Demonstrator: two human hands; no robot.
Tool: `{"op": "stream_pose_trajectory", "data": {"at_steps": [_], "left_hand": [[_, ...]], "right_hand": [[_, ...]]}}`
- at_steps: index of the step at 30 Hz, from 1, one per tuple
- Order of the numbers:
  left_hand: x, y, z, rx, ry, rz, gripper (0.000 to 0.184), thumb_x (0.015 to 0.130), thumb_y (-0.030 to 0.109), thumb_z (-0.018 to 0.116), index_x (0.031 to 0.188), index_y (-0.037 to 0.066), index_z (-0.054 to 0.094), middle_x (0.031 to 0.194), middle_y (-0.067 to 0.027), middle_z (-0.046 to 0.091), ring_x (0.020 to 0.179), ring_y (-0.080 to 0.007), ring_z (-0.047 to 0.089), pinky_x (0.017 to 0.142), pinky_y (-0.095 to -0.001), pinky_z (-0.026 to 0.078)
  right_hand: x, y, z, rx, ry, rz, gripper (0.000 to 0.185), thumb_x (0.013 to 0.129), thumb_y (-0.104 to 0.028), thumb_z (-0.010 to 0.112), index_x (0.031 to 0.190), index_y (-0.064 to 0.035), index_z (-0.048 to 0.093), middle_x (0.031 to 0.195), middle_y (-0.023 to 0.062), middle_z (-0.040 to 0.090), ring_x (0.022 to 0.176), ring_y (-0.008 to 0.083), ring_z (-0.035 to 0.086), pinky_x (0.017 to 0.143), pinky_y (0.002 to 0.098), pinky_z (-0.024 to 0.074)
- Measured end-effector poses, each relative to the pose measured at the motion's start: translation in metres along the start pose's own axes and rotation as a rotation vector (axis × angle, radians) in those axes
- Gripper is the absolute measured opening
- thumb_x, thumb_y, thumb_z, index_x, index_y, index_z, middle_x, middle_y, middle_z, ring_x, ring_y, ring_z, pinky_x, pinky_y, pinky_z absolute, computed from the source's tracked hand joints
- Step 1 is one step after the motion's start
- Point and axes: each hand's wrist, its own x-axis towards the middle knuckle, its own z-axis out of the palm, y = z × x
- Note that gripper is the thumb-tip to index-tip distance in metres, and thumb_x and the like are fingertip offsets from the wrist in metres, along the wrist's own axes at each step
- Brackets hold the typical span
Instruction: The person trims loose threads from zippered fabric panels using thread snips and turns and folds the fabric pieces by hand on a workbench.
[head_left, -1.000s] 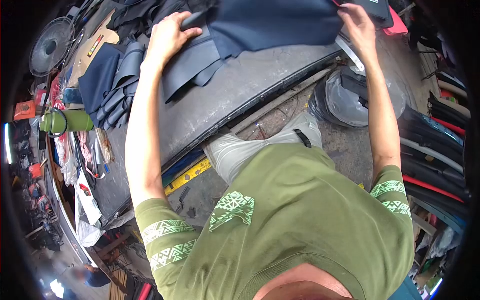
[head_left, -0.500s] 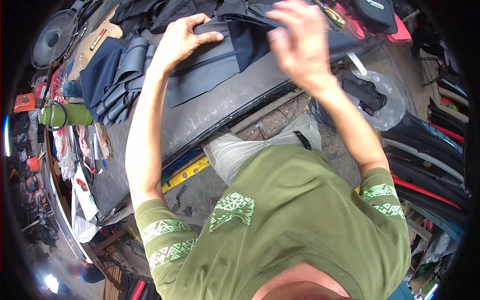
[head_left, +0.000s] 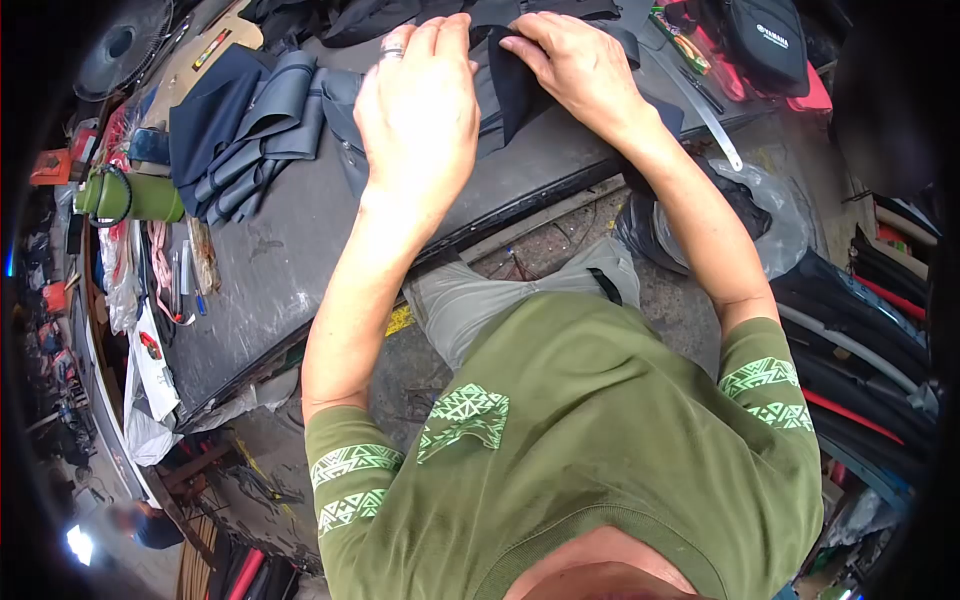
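Observation:
Dark blue-black sheet material [head_left: 512, 92] lies folded on the workbench at the top middle, with grey pieces around it. My left hand [head_left: 420, 115], with a ring on one finger, is over the left part of it, its fingers pressed together on the material's upper edge. Just to the right, my right hand [head_left: 585, 75] pinches the same dark material between thumb and fingers. The two hands are close but apart, and the left one hides part of the grey pieces below.
Rolled grey and navy material [head_left: 255, 135] lies left of my hands. Further left are a green bottle [head_left: 145, 197] and a fan [head_left: 120, 45]. A metal ruler [head_left: 705, 118] and black case [head_left: 765, 45] are at the right, above a plastic bag [head_left: 785, 215].
The dark sheet, earlier spread out to the right, is now folded in. My right hand has come left and closed on it. My left hand has moved right and turned over the material.

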Motion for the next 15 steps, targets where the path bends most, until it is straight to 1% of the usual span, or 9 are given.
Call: {"op": "stream_pose_trajectory", "data": {"at_steps": [2, 4, 6, 7, 9, 10, 11, 13, 15], "left_hand": [[0.001, 0.000, -0.008, 0.057, -0.038, 0.011, 0.039, 0.089, 0.012, 0.073, 0.124, 0.001, 0.062, 0.120, -0.0138, 0.069, 0.114, -0.0343, 0.065, 0.094, -0.0440, 0.055], [0.002, 0.004, -0.014, -0.099, 0.024, -0.021, 0.037, 0.091, 0.013, 0.071, 0.124, 0.001, 0.063, 0.121, -0.0141, 0.069, 0.113, -0.0355, 0.064, 0.095, -0.0458, 0.054], [0.007, 0.015, -0.021, -0.287, 0.118, -0.037, 0.039, 0.093, 0.017, 0.073, 0.128, 0.002, 0.065, 0.121, -0.0179, 0.070, 0.109, -0.0371, 0.067, 0.096, -0.0455, 0.052], [-0.005, 0.024, -0.016, -0.287, 0.139, -0.078, 0.044, 0.096, 0.007, 0.067, 0.137, -0.004, 0.057, 0.127, -0.0220, 0.065, 0.120, -0.0361, 0.062, 0.104, -0.0408, 0.049], [-0.012, 0.024, 0.015, -0.326, 0.101, -0.157, 0.049, 0.099, 0.008, 0.060, 0.146, -0.004, 0.049, 0.141, -0.0248, 0.056, 0.134, -0.0429, 0.053, 0.113, -0.0452, 0.043], [-0.010, 0.017, 0.029, -0.253, 0.163, -0.155, 0.049, 0.099, 0.017, 0.065, 0.141, -0.003, 0.053, 0.133, -0.0224, 0.063, 0.125, -0.0368, 0.060, 0.107, -0.0418, 0.047], [-0.004, 0.005, 0.047, -0.243, 0.174, -0.193, 0.036, 0.094, 0.016, 0.070, 0.124, -0.002, 0.063, 0.116, -0.0160, 0.070, 0.111, -0.0378, 0.064, 0.095, -0.0475, 0.053], [-0.002, -0.013, 0.060, -0.260, 0.108, -0.216, 0.030, 0.094, 0.019, 0.071, 0.116, -0.001, 0.067, 0.106, -0.0171, 0.071, 0.104, -0.0381, 0.066, 0.091, -0.0465, 0.054], [0.002, -0.027, 0.064, -0.322, -0.008, -0.164, 0.025, 0.094, 0.023, 0.072, 0.109, 0.002, 0.071, 0.101, -0.0166, 0.072, 0.098, -0.0367, 0.069, 0.088, -0.0428, 0.054]], "right_hand": [[0.003, -0.003, -0.005, -0.012, -0.050, 0.019, 0.024, 0.093, -0.027, 0.073, 0.102, -0.0051, 0.070, 0.093, 0.0107, 0.071, 0.090, 0.0321, 0.070, 0.078, 0.0415, 0.0565], [0.004, -0.004, -0.009, -0.028, -0.148, 0.086, 0.025, 0.093, -0.027, 0.072, 0.106, -0.0058, 0.069, 0.097, 0.0105, 0.072, 0.095, 0.0316, 0.070, 0.080, 0.0418, 0.0566], [0.008, 0.000, -0.013, 0.074, -0.327, 0.181, 0.025, 0.090, -0.021, 0.074, 0.107, -0.0046, 0.067, 0.107, 0.0156, 0.068, 0.106, 0.0380, 0.064, 0.090, 0.0482, 0.0498], [0.010, 0.001, -0.014, 0.128, -0.418, 0.224, 0.026, 0.088, -0.019, 0.075, 0.108, -0.0040, 0.066, 0.112, 0.0182, 0.066, 0.111, 0.0411, 0.061, 0.095, 0.0515, 0.0464], [0.009, 0.004, -0.011, 0.144, -0.387, 0.195, 0.020, 0.087, -0.013, 0.071, 0.104, -0.0040, 0.065, 0.109, 0.0184, 0.065, 0.107, 0.0407, 0.061, 0.091, 0.0494, 0.0472], [0.009, 0.004, -0.011, 0.150, -0.371, 0.181, 0.018, 0.086, -0.009, 0.069, 0.103, -0.0040, 0.064, 0.108, 0.0185, 0.065, 0.105, 0.0405, 0.061, 0.089, 0.0484, 0.0476], [0.008, 0.004, -0.015, 0.090, -0.342, 0.123, 0.021, 0.088, -0.012, 0.070, 0.107, -0.0051, 0.065, 0.107, 0.0164, 0.067, 0.104, 0.0379, 0.064, 0.088, 0.0468, 0.0503], [0.004, 0.004, -0.026, -0.044, -0.283, 0.018, 0.029, 0.090, -0.018, 0.071, 0.116, -0.0074, 0.066, 0.104, 0.0120, 0.072, 0.103, 0.0328, 0.069, 0.085, 0.0438, 0.0556], [-0.013, 0.019, -0.036, -0.146, -0.339, 0.018, 0.035, 0.086, -0.013, 0.070, 0.120, -0.0071, 0.063, 0.107, 0.0134, 0.071, 0.106, 0.0341, 0.068, 0.088, 0.0453, 0.0548]]}}
